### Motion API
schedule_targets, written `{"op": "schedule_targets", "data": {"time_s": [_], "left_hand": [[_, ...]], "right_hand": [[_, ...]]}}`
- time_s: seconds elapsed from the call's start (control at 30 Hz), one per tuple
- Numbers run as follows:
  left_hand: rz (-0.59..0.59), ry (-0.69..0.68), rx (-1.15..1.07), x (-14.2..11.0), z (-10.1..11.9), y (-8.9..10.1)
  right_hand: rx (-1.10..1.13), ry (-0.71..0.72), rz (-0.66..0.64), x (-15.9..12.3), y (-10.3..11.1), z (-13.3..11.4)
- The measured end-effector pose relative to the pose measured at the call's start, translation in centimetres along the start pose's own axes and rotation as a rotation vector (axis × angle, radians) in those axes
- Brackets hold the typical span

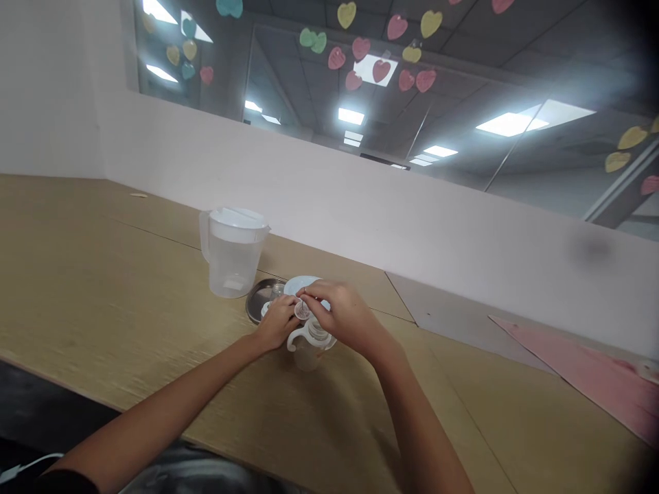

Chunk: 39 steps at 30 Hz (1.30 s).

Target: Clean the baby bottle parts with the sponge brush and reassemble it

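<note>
Above the wooden surface [118, 288], the right hand's [344, 317] fingertips [303, 293] press together on a small translucent disc [302, 311]. The left hand's [276, 324] curled fingers sit just beside it; whether they grip it is hidden. Beneath, a clear cup with white handles [307, 355] stands near a plastic pitcher [233, 252].

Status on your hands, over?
Right grip at small round piece, left grip close beside it. White-handled clear cup just below. Plastic pitcher off to the side, not in the way.
</note>
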<state>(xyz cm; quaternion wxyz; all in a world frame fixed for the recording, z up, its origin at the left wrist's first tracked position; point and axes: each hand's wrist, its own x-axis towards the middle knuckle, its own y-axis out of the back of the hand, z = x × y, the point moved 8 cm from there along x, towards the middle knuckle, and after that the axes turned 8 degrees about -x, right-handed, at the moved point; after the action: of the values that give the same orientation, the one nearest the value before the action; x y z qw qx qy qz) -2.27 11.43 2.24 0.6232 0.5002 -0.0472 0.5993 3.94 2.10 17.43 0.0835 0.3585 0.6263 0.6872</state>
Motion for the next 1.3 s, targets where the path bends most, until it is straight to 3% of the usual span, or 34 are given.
{"op": "schedule_targets", "data": {"time_s": [0.67,1.3], "left_hand": [[0.025,0.017,-0.085,0.0,0.2,0.3],[0.119,0.076,-0.166,0.1,0.9,1.3]], "right_hand": [[-0.055,-0.003,-0.003,0.4,-1.0,1.0],[-0.249,-0.038,-0.138,1.1,-3.8,2.0]]}}
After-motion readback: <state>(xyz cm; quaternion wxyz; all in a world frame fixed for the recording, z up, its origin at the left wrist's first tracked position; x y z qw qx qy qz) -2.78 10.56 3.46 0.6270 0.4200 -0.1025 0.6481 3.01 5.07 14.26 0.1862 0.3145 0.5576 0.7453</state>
